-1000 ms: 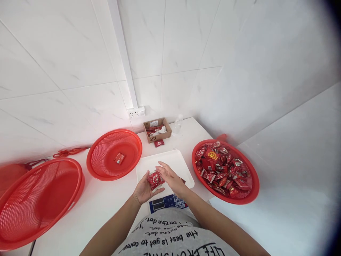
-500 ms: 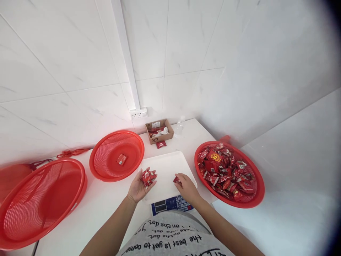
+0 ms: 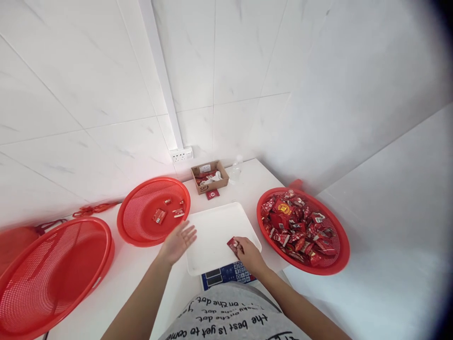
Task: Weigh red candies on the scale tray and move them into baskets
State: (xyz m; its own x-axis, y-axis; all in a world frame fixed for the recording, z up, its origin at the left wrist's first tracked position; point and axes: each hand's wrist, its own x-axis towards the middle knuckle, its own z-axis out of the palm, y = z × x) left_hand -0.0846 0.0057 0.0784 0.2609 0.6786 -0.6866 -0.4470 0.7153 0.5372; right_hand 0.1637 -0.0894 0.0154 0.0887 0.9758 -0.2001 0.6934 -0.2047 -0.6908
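Note:
My left hand [image 3: 177, 243] is open, palm up and fingers spread, hovering empty between the middle red basket [image 3: 134, 231] and the white scale tray [image 3: 215, 236]. Inside that basket lie three small red packets [image 3: 160, 216], two of them near its right rim. My right hand [image 3: 249, 253] rests on the tray's near right corner, its fingers pinched on a small red packet [image 3: 233, 244]. A blue scale keypad [image 3: 226, 275] shows just below the tray.
A red basket [image 3: 338, 257] heaped with red packets stands at the right. A large red basket [image 3: 53, 274] sits at the near left. A cardboard box [image 3: 209, 176], a loose red packet [image 3: 212, 194] and a clear bottle [image 3: 235, 168] stand by the tiled wall.
My left hand has let go of its red packets, which now lie in the middle basket, and it has opened. My right hand stays on the tray with one packet.

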